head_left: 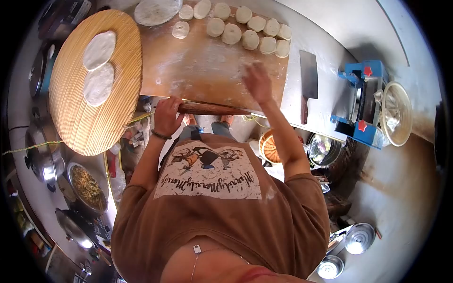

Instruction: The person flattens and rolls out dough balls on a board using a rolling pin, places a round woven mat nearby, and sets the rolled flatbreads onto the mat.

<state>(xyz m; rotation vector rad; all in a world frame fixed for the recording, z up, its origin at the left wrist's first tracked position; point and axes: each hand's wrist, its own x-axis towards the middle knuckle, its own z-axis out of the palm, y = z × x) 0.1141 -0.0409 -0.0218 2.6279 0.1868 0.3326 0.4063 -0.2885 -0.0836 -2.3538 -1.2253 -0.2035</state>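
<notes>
My left hand (168, 116) is at the board's near edge, its fingers closed round the left end of a dark wooden rolling pin (212, 110). The pin lies crosswise along that edge. Over the right part of the floured wooden board (188, 70), my right hand (257, 82) is smeared by motion; its fingers look stretched out, and I see nothing in them. Several round dough pieces (231, 34) sit in rows at the board's far side, with one single dough piece (180, 29) apart to their left.
Two flat dough sheets (99, 51) lie on a round slatted tray (66, 89) at the left. A cleaver (309, 75) rests right of the board, beside a blue clamp-like machine (363, 99) and a pale basket (405, 113). Below left stands a bowl of chopped filling (87, 186).
</notes>
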